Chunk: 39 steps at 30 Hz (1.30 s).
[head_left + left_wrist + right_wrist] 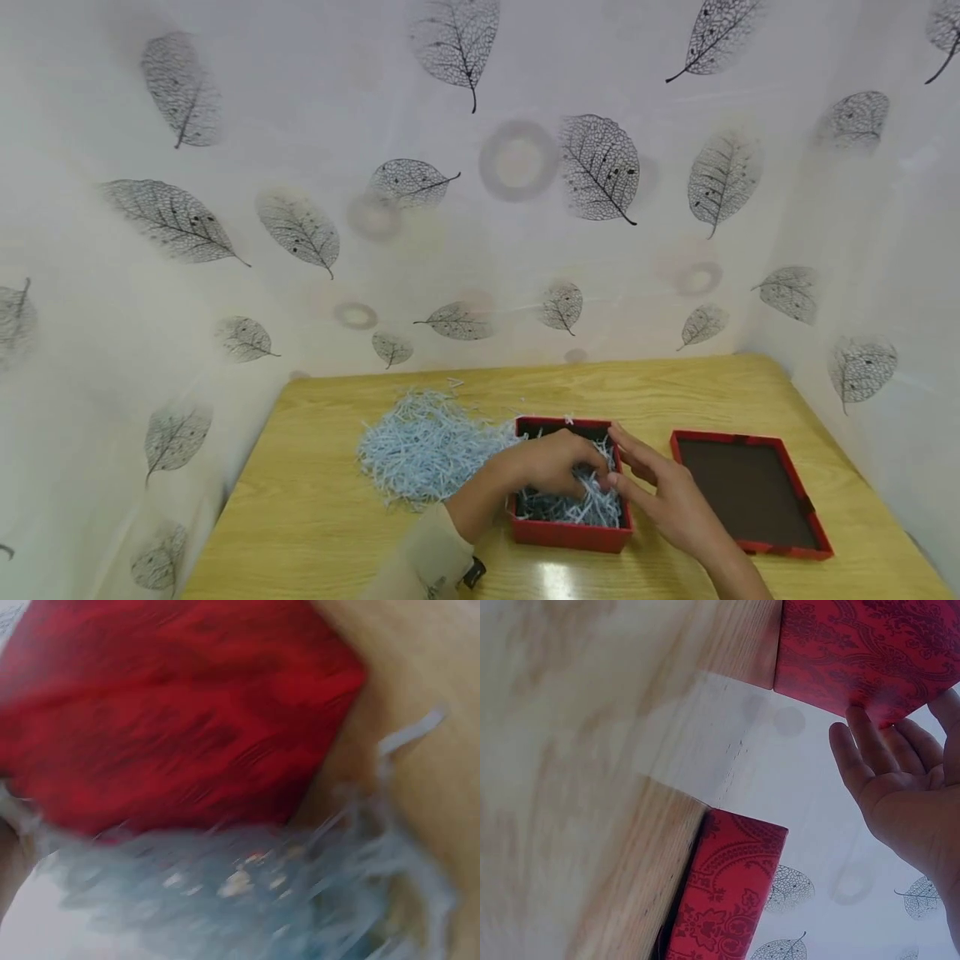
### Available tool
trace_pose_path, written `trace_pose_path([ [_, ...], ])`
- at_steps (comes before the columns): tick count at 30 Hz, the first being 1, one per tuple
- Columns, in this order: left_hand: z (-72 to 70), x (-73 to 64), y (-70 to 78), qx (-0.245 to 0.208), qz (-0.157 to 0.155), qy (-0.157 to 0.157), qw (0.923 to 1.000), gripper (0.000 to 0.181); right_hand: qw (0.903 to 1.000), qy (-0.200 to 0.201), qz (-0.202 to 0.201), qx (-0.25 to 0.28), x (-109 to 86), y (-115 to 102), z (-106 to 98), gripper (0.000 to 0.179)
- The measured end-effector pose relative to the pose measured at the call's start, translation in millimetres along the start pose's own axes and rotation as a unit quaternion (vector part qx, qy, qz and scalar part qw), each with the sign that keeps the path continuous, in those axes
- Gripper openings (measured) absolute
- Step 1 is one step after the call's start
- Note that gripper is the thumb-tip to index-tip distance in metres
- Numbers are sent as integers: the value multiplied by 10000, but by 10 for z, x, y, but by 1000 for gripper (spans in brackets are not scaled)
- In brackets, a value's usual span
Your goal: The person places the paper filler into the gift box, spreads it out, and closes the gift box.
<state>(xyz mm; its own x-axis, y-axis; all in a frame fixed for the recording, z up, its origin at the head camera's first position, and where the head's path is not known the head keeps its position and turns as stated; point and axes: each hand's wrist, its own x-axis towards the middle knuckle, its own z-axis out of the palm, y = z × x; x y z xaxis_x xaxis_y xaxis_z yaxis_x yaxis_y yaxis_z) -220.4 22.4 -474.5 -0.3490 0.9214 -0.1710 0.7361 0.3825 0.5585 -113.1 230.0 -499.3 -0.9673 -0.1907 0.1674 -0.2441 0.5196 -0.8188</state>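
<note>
A red patterned box point(567, 536) with a dark inside stands in front of me, holding light blue shredded paper point(597, 506). My left hand point(551, 464) reaches over its left wall, fingers curled down around some shreds inside; the fingertips are partly hidden. The left wrist view is blurred, with the box's red outer wall point(187, 712) above pale shreds point(210, 892). My right hand point(670, 497) steadies the right wall, thumb at the rim and a fingertip near the far corner. In the right wrist view, fairly straight fingers point(870, 742) touch the patterned outside.
Left of the box lies a loose pile of light blue shreds point(427, 450), reaching up to its wall. To the right, the red lid point(750, 492) rests with its dark inside up. A leaf-printed curtain point(480, 250) surrounds the wooden table point(322, 533) at the back and sides.
</note>
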Motion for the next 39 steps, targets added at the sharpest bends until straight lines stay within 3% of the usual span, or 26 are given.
trace_pose_path([
  [5, -295, -268, 46, -327, 211, 315, 9987, 30, 9999, -18, 110, 35, -3, 15, 8, 66],
  [10, -516, -649, -23, -484, 257, 827, 9951, 31, 9998, 0, 191, 51, -1, 3, 18, 67],
  [14, -527, -972, -190, -910, -274, 1316, 9867, 37, 9998, 4, 200, 25, -1, -2, 26, 67],
  [18, -380, -1174, -340, -1502, -672, 1608, 9732, 48, 9996, -18, 265, 22, -5, -8, 10, 66],
  [23, -114, -1237, -464, -1954, -755, 1713, 9627, 57, 9996, -1, 278, 16, 0, -4, -2, 66],
  [28, 47, -1213, -531, -2038, -562, 2025, 9562, 43, 9995, -55, 291, 58, 19, -1, 12, 66],
  [33, -88, -1176, -432, -1593, -280, 2704, 9491, 28, 9995, -43, 315, 82, 20, -5, 17, 67],
  [39, -394, -1065, -46, -1368, -66, 3240, 9361, 25, 9994, -29, 331, 73, 14, -15, 4, 68],
])
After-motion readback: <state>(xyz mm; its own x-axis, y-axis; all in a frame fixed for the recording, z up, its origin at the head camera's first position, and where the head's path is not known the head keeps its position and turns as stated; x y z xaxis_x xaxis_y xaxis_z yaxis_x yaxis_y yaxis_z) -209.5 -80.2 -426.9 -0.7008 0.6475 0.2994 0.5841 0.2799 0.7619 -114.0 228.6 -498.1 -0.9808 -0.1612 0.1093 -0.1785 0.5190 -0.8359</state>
